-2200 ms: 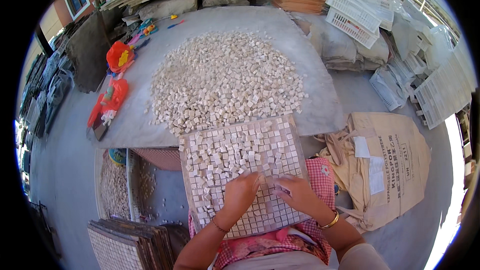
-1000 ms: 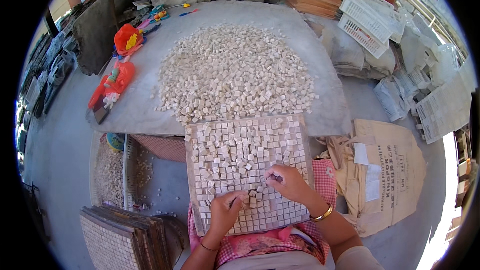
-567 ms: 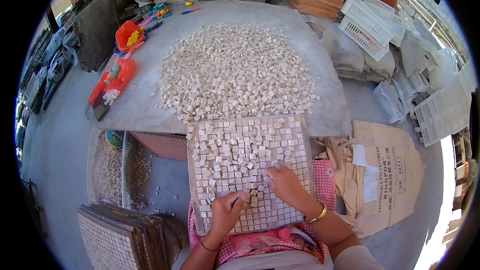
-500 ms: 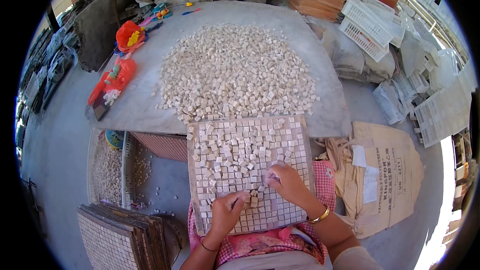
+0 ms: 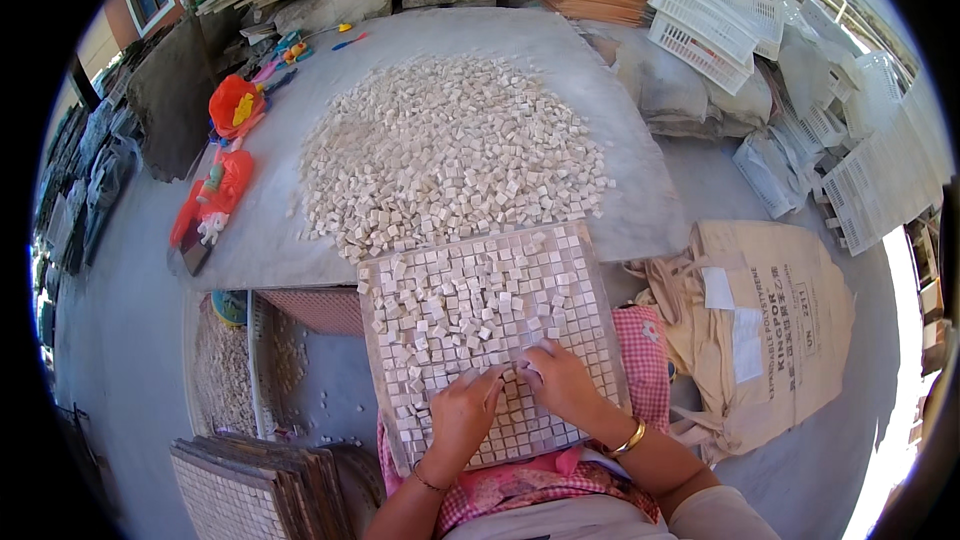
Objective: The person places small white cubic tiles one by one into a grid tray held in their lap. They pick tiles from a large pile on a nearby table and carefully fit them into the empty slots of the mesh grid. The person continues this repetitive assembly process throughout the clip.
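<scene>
A square tray (image 5: 372, 380) rests on my lap, tilted against the table's near edge. Rows of small pale stone mosaic cubes (image 5: 565, 312) fill its grid at the right and bottom, while loose cubes (image 5: 455, 290) lie jumbled over its upper left and middle. My left hand (image 5: 465, 415) is closed low on the tray, thumb and fingertips together at the cubes. Close beside it on the right, my right hand (image 5: 562, 385) also has its fingers pinched down at the grid. Whatever either hand's fingertips hold is too small or hidden to make out.
Beyond the tray, a big heap of stone cubes (image 5: 450, 150) covers the stone table (image 5: 640, 210). Red bags (image 5: 228, 180) with toys lie at its left. Filled trays (image 5: 235, 490) stand stacked at lower left by a white crate (image 5: 255, 360). A tan sack (image 5: 790, 330) lies right.
My right hand has moved down and left, closer to my left hand, which has shifted slightly up. The brownish cubes between them no longer show clearly. The whole view has tilted a little.
</scene>
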Demonstrator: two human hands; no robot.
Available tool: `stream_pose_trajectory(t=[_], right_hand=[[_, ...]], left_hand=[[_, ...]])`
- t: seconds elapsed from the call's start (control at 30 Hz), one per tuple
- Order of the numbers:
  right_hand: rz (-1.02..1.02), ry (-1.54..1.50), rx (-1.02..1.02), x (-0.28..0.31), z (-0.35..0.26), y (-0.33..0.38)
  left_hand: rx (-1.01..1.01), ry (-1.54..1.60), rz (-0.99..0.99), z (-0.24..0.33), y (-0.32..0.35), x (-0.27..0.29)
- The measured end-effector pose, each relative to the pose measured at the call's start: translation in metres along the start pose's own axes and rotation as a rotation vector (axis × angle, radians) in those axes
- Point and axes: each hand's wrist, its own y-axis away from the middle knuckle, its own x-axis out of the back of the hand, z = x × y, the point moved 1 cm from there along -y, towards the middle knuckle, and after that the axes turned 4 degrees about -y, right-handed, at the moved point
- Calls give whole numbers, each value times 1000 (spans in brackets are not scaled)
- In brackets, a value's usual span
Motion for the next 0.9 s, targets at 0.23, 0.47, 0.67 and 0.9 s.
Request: stream_pose_trajectory(t=[0.23,0.47,0.67,0.9], right_hand=[[-117,-1118,-410,35,22,19],[-136,-1153,-406,26,34,30],[-12,-934,-305,27,23,26],[11,-819,-231,26,-9,19]], left_hand=[[-53,-189,-132,5,-18,-8],[107,131,-197,-3,-24,-12],[460,832,-199,-6,-27,5],[712,1581,-406,3,-15,6]])
